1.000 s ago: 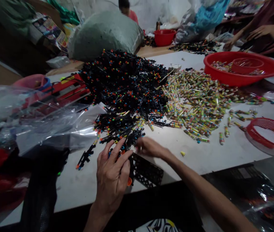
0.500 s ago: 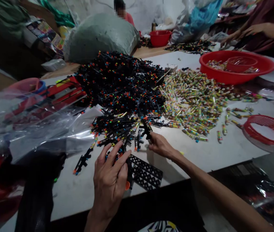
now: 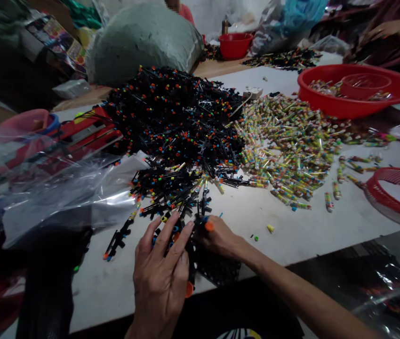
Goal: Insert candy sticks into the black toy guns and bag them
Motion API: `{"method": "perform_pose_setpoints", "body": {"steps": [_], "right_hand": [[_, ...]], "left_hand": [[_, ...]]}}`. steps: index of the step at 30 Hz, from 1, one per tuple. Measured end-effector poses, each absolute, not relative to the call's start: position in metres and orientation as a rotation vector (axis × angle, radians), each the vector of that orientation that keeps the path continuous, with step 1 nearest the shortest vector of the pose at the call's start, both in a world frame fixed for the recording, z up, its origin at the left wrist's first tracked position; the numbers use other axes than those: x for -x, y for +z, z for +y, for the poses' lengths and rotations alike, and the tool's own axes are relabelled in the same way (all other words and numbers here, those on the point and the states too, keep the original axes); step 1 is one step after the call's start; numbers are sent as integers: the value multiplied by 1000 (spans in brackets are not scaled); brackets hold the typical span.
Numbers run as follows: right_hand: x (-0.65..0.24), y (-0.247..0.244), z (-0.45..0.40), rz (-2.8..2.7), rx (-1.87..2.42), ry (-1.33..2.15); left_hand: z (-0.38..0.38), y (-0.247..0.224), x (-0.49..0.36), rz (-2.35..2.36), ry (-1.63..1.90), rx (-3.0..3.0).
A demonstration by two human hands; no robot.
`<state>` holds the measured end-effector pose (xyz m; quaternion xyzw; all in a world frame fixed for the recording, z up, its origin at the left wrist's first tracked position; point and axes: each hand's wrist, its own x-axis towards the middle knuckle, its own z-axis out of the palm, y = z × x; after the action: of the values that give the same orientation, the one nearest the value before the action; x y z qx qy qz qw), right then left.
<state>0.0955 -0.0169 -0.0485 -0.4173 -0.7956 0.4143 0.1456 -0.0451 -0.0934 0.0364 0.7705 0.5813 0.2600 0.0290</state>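
Note:
My left hand (image 3: 163, 268) lies palm down near the table's front edge, fingers stretched and slightly spread over black toy parts with orange, blue and yellow ends, partly hidden beneath it. Closed around a small black toy gun (image 3: 200, 223) is my right hand (image 3: 219, 238), just right of my left fingertips; an orange piece shows by its fingers. Below it, a black tray with rows of holes (image 3: 221, 269) sits partly covered. Ahead of both hands rises a heap of black toy guns (image 3: 175, 113) with coloured tips. A single toy gun (image 3: 118, 240) rests left of my left hand.
Candy-filled tubes (image 3: 288, 141) are piled right of the guns. Beyond them stands a wide red basin (image 3: 348, 110), with a red slotted basket (image 3: 397, 188) nearer. Clear plastic bags (image 3: 80, 188) cover the left side. A large grey-green sack (image 3: 143, 44) is behind; another person's hand (image 3: 394, 30) shows far right.
My right hand has drawn back toward me with the black toy gun, from the heap's near edge to above the holed tray. My left hand stays nearly in place.

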Motion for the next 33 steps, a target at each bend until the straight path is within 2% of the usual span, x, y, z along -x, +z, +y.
{"method": "perform_pose_setpoints", "body": {"steps": [2,5,7,11,16,21,24,27,33], "right_hand": [[-89,-39,-18,-2520,1205,1004],[-90,-30,0,-2651,1180,1075],[-103,-28,27,-2519,1347,1042],[-135,-32,82,-2087,1855,733],[-151,-45,77,-2012,1796,926],[-142,-48,-5,-1450,1403,1707],[-127,-43,-44,-1323,1234,1954],[-115,-42,-63,-1371,1217,1955],[-115,-53,-73,-1820,1313,1595]], "left_hand": [[-94,36,46,1800,787,-2382],[-94,35,47,1822,797,-2373],[-93,34,47,1836,806,-2368],[-88,33,46,1858,820,-2365],[-85,34,49,1826,817,-2386],[-86,35,47,1836,819,-2372],[-85,34,45,1843,829,-2370],[-85,34,46,1839,828,-2366],[-87,37,46,1846,812,-2348]]}}
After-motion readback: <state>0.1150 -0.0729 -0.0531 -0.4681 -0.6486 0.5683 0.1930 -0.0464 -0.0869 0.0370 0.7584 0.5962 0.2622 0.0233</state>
